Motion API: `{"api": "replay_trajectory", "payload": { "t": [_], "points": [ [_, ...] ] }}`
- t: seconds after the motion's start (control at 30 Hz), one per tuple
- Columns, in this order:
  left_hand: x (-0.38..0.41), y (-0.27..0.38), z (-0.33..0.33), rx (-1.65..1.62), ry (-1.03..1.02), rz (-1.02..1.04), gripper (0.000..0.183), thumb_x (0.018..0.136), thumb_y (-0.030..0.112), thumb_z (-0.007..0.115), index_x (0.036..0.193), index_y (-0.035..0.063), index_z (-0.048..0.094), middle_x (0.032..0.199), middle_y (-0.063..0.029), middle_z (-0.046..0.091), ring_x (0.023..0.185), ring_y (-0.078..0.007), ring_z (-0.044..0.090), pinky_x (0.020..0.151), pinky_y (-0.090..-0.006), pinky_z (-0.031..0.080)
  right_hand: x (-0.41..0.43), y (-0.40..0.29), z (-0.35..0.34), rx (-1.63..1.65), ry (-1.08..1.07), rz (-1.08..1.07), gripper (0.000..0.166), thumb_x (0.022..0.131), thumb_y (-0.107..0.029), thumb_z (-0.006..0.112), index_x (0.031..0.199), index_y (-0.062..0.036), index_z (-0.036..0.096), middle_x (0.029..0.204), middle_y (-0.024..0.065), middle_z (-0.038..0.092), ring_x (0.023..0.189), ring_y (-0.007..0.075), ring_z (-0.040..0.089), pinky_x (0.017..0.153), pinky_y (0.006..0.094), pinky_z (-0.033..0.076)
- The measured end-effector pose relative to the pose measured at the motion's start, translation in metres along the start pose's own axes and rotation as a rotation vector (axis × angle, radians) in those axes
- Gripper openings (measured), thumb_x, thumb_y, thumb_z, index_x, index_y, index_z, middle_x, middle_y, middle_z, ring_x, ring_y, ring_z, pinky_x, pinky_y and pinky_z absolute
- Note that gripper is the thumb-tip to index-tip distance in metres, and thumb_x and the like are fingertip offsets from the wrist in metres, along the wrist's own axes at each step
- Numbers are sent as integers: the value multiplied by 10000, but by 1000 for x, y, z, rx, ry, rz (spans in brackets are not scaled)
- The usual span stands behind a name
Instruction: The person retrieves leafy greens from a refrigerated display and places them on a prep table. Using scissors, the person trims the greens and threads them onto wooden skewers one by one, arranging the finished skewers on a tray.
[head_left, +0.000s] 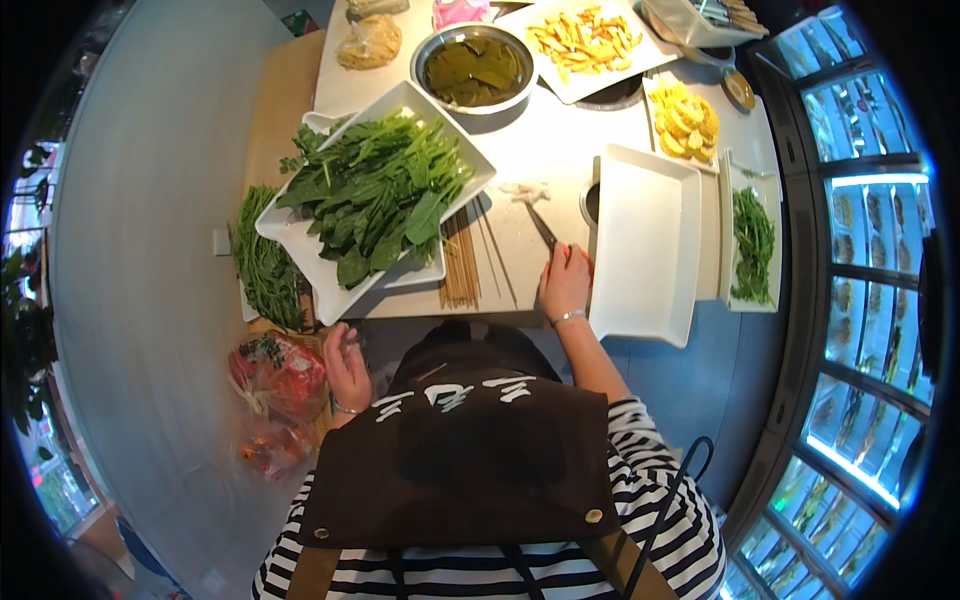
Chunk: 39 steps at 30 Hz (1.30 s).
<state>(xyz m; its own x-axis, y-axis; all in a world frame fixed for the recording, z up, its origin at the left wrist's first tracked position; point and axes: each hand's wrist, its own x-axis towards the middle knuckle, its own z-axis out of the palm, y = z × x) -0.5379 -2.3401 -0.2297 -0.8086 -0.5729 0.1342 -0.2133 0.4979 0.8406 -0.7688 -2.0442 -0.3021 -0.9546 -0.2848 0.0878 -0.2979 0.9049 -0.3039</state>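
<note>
My right hand (566, 283) rests at the table's front part around a bladed tool (541, 227). Its dark blade points away from me and a bit of orange-red handle shows by the fingers; whether it is a knife or scissors I cannot tell. A crumpled whitish scrap (529, 192) lies by the tip. My left hand (348, 369) is below the table's front edge, empty, fingers partly apart, near the corner of a white tray (450, 124) piled with leafy greens (375, 199). Bamboo skewers (461, 270) lie between that tray and my right hand.
A white rectangular tray (649, 247) stands right of my right hand. Beyond are a metal bowl of kelp pieces (476, 71), a tray of cut strips (585, 41) and corn pieces (682, 124). More greens (266, 262) lie left, above bagged red items (277, 375). Lit display fridges (862, 300) line the right.
</note>
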Motion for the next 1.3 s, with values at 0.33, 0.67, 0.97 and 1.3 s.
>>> {"api": "replay_trajectory", "payload": {
  "t": [0.33, 0.67, 0.97, 1.3],
  "points": [
    [52, 10, -2, -91, -126, 114, 314, 909, 52, 452, 1214, -24, 448, 1136, -131, 503, 1009, -207, 558, 826, -299, 455, 17, -21, 16, -68, 59, 38, 528, 719, -117, 657, 1205, -52, 462, 1227, 146, 438, 1048, 332, 460, 822, 434, 424],
    [86, 33, 3, -9, -100, 288, 296, 835, 3, 533, 1131, -5, 527, 1097, -161, 532, 914, -251, 558, 754, -303, 493, -5, -44, 17, 8, 120, 19, 458, 659, -98, 619, 1105, -56, 525, 1142, 172, 472, 979, 359, 484, 812, 460, 412],
    [145, 48, 27, 32, -91, 384, 238, 836, 16, 543, 1073, 2, 562, 1075, -142, 564, 938, -248, 561, 813, -299, 456, 38, -64, 28, 206, 34, -61, 482, 752, -194, 651, 1162, -8, 479, 1128, 183, 498, 1023, 342, 488, 850, 390, 428],
    [147, 57, 20, 15, -244, 508, 278, 765, 10, 600, 1043, 9, 579, 1039, -162, 589, 948, -336, 560, 828, -376, 454, 58, -116, 55, 134, -132, 11, 246, 746, -150, 644, 904, -35, 496, 873, 149, 522, 847, 333, 519, 741, 412, 452]
  ]
}}
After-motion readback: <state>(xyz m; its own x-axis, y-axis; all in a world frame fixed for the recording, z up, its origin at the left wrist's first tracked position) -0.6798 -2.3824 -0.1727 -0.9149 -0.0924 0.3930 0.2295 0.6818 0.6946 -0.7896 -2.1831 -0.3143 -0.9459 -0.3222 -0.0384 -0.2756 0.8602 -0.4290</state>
